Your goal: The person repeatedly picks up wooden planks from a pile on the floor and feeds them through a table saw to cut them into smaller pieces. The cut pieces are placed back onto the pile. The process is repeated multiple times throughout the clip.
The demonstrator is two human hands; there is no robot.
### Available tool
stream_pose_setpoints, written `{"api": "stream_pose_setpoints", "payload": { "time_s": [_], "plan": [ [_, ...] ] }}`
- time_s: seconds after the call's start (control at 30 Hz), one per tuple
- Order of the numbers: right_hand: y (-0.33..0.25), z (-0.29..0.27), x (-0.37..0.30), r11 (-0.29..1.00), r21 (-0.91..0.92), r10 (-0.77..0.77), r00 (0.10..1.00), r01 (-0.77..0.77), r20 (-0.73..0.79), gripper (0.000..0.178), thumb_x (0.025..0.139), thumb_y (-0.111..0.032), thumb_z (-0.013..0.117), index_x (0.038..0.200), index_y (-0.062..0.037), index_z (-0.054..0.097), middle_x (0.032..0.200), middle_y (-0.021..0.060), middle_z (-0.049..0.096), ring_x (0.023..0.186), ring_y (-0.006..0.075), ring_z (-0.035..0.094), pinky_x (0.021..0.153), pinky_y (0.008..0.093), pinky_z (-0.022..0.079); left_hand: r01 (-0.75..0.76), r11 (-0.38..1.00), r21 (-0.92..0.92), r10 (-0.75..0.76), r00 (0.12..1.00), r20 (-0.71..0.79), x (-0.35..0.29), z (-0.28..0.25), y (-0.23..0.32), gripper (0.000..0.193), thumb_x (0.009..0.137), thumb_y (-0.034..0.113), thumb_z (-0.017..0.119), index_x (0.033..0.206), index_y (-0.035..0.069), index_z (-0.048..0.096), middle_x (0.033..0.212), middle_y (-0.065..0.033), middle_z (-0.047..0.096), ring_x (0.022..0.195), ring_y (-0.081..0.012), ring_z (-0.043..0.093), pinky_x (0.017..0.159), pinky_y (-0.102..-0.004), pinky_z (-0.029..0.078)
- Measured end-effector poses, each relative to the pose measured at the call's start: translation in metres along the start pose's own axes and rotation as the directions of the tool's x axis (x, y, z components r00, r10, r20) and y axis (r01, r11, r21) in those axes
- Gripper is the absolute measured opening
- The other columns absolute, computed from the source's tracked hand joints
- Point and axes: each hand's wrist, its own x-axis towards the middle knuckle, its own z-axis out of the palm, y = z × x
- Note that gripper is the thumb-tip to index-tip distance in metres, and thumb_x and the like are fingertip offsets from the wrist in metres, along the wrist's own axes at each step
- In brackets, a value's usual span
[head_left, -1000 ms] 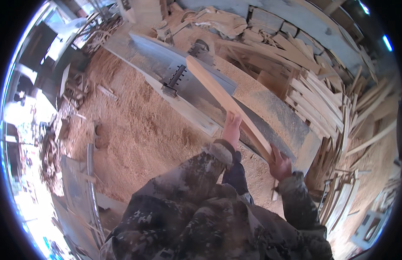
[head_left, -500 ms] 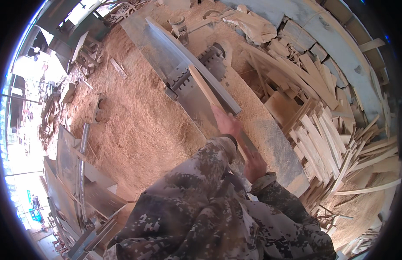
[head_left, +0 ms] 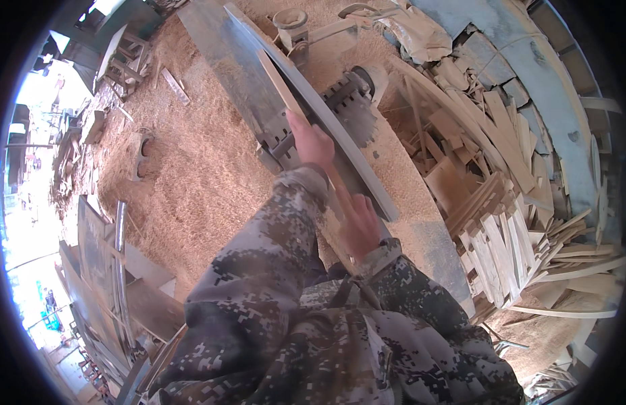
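Note:
A long, narrow wooden strip (head_left: 278, 82) lies along the metal bed of a planing machine (head_left: 215, 50), beside its raised straight fence (head_left: 347, 138). My left hand (head_left: 313, 143) is closed over the strip's middle, close to the toothed slot (head_left: 280, 144) that crosses the bed. Nearer to me, my right hand (head_left: 359, 226) grips the strip's rear part, with some fingers stretched along it. The strip's far end reaches past the slot. Both hands partly hide the wood, and whatever turns inside the slot cannot be made out.
Right of the fence are a second toothed slot (head_left: 347, 91) and a round fitting (head_left: 291, 23). Wood offcuts (head_left: 499, 250) are heaped at the right, by a grey wall (head_left: 569, 135). Sawdust (head_left: 205, 162) covers the floor at left, where boards (head_left: 90, 250) and a metal pipe (head_left: 120, 263) lean.
Both hands and the wooden strip have moved forward and to the left along the bed. The strip's leading end has gone farther past the slot. The view has also shifted a little.

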Motion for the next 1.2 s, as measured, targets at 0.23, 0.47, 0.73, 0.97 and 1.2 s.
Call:
{"api": "stream_pose_setpoints", "payload": {
  "time_s": [0.23, 0.47, 0.73, 0.97, 1.2],
  "plan": [
    [-0.022, 0.063, 0.156, 1.0, -0.018, 0.0, 1.0, 0.0, -0.021, 0.077, 0.076, 0.006, 0.065, 0.152, -0.0012, 0.052, 0.106, 0.0158, 0.054, 0.1, 0.0377, 0.057, 0.088, 0.0463, 0.051, -0.105, 0.994, -0.02, 0.104, 0.993, -0.051, 0.17, -0.011, -0.036, 0.066, 0.091, -0.002, 0.053, 0.15, -0.018, 0.028, 0.15, -0.0409, 0.041, 0.144, -0.0561, 0.039, 0.126, -0.0487, 0.03],
    [-0.036, 0.125, 0.296, 0.995, -0.089, -0.039, 0.999, 0.036, -0.024, 0.079, 0.075, 0.006, 0.067, 0.153, -0.0027, 0.051, 0.108, 0.0163, 0.054, 0.101, 0.0388, 0.058, 0.088, 0.0463, 0.053, -0.18, 0.983, -0.038, 0.175, 0.98, -0.095, 0.33, -0.011, -0.086, 0.03, 0.09, 0.001, 0.055, 0.116, -0.01, 0.044, 0.116, -0.035, 0.055, 0.111, -0.0529, 0.055, 0.106, -0.0554, 0.041],
    [-0.047, 0.135, 0.321, 0.99, -0.128, 0.059, 0.997, -0.054, 0.039, 0.081, 0.078, 0.006, 0.067, 0.155, -0.0096, 0.05, 0.109, 0.0158, 0.054, 0.105, 0.0393, 0.061, 0.081, 0.0508, 0.056, -0.125, 0.988, -0.085, 0.113, 0.985, -0.131, 0.358, -0.006, -0.093, 0.036, 0.089, 0.001, 0.055, 0.119, -0.012, 0.04, 0.118, -0.037, 0.053, 0.106, -0.0522, 0.055, 0.102, -0.0562, 0.043],
    [-0.037, 0.08, 0.191, 0.98, -0.181, 0.107, 0.984, -0.081, 0.141, 0.082, 0.081, 0.003, 0.067, 0.159, -0.0094, 0.048, 0.105, 0.0156, 0.056, 0.101, 0.0383, 0.062, 0.082, 0.0499, 0.055, 0.028, 0.841, -0.541, -0.084, 0.993, -0.078, 0.194, -0.01, -0.038, 0.058, 0.089, -0.006, 0.053, 0.142, -0.021, 0.033, 0.147, -0.0434, 0.04, 0.143, -0.0578, 0.038, 0.126, -0.0555, 0.028],
    [0.001, -0.007, -0.055, 0.986, -0.167, 0.024, 0.996, -0.009, 0.089, 0.074, 0.084, 0.002, 0.065, 0.157, -0.0029, 0.053, 0.095, 0.0141, 0.058, 0.09, 0.0357, 0.062, 0.074, 0.0463, 0.053, 0.014, 0.977, -0.213, -0.014, 1.0, 0.002, -0.07, 0.0, 0.01, 0.075, 0.092, -0.007, 0.054, 0.159, -0.017, 0.021, 0.167, -0.0415, 0.022, 0.157, -0.0558, 0.022, 0.133, -0.0508, 0.02]
  ]
}}
